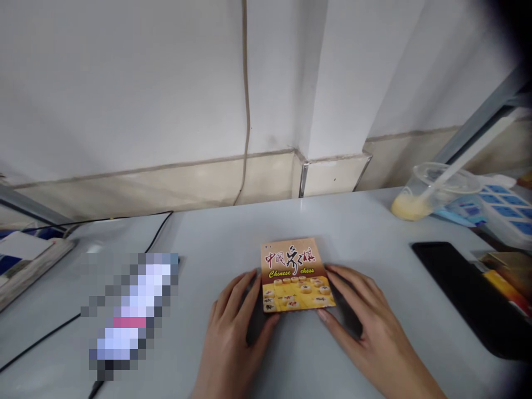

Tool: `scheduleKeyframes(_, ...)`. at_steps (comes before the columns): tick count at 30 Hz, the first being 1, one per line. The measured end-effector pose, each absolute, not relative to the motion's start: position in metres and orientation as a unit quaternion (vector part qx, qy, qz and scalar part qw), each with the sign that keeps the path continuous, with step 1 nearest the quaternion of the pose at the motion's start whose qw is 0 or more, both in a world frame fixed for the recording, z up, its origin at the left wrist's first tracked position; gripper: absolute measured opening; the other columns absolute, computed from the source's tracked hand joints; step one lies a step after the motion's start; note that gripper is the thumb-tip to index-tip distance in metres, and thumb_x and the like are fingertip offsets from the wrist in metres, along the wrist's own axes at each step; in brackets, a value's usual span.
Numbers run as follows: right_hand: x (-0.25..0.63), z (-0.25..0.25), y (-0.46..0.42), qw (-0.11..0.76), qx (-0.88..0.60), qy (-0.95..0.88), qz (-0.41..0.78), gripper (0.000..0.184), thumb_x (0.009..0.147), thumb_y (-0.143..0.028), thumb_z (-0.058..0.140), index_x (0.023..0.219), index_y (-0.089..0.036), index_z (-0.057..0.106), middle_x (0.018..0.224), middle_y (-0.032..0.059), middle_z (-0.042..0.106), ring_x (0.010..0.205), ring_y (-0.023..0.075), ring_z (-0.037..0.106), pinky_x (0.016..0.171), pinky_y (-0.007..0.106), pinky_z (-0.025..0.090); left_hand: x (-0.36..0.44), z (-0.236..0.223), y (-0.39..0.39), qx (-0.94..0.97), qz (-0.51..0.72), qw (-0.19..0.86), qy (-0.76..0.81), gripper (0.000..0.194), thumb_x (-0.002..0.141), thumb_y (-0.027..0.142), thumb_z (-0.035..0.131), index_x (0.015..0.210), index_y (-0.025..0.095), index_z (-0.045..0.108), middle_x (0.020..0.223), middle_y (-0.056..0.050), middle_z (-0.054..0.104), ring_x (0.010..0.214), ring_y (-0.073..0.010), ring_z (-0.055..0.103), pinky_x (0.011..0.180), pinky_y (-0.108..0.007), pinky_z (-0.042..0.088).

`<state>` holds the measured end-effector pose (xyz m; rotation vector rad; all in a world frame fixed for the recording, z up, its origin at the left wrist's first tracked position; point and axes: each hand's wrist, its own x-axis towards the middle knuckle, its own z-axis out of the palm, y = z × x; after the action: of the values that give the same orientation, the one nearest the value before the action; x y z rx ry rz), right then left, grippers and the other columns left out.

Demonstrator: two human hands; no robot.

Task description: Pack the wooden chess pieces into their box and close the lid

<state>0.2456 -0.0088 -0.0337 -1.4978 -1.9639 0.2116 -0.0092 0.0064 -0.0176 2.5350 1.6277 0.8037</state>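
Note:
A small Chinese chess box (296, 276) lies flat on the grey table (233, 233), its printed top facing up with the lettering towards me. My left hand (235, 318) holds its left side, the thumb at the near left corner and the fingers along the edge. On the opposite side my right hand (363, 313) grips it the same way, thumb at the near right corner. The box looks closed, and whatever is inside is hidden.
A pixelated device with a lit screen (135, 307) and a black cable lies at left. On the right are a black phone-like slab (469, 299), a plastic cup with a straw (415, 197) and a blue-and-white package (509, 208). A wall (166, 100) stands behind the table.

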Motion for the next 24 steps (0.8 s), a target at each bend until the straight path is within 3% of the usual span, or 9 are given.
scheduleKeyframes(10,0.246,-0.035,-0.009,0.332,-0.567,-0.749,0.086,0.055,0.096,-0.032,0.058,0.149,-0.025,0.042,0.145,0.0091,0.05,0.133,0.0258,0.048,0.107,0.05,0.05,-0.01,-0.017,0.005,0.81,0.267,0.029,0.522,0.055,0.099,0.027,0.058,0.151,0.025,0.042,0.146,-0.011,0.055,0.129,-0.03,0.053,0.097,-0.052,0.056)
scheduleKeyframes(15,0.244,-0.026,-0.012,0.385,-0.561,-0.725,0.103,0.058,0.094,-0.031,0.061,0.149,-0.025,0.043,0.143,0.0084,0.053,0.134,0.0264,0.048,0.108,0.05,0.05,-0.01,-0.012,0.002,0.809,0.289,0.041,0.511,0.057,0.099,0.024,0.056,0.154,0.023,0.038,0.148,-0.012,0.052,0.13,-0.0277,0.053,0.099,-0.048,0.057)
scheduleKeyframes(20,0.248,-0.026,-0.018,0.472,-0.603,-0.614,0.19,0.055,0.093,-0.039,0.063,0.144,-0.027,0.049,0.13,0.0071,0.065,0.115,0.0228,0.065,0.088,0.037,0.062,-0.007,-0.004,-0.003,0.848,0.248,0.041,0.467,0.064,0.099,0.027,0.055,0.158,0.02,0.031,0.157,-0.01,0.043,0.141,-0.0282,0.042,0.105,-0.046,0.054)
scheduleKeyframes(24,0.249,-0.025,-0.02,0.534,-0.624,-0.513,0.248,0.042,0.092,-0.044,0.063,0.13,-0.026,0.062,0.106,0.0048,0.073,0.092,0.018,0.071,0.072,0.026,0.063,-0.004,-0.003,-0.004,0.878,0.192,0.021,0.439,0.067,0.099,0.026,0.053,0.16,0.02,0.026,0.163,-0.007,0.035,0.149,-0.0297,0.031,0.109,-0.049,0.051)
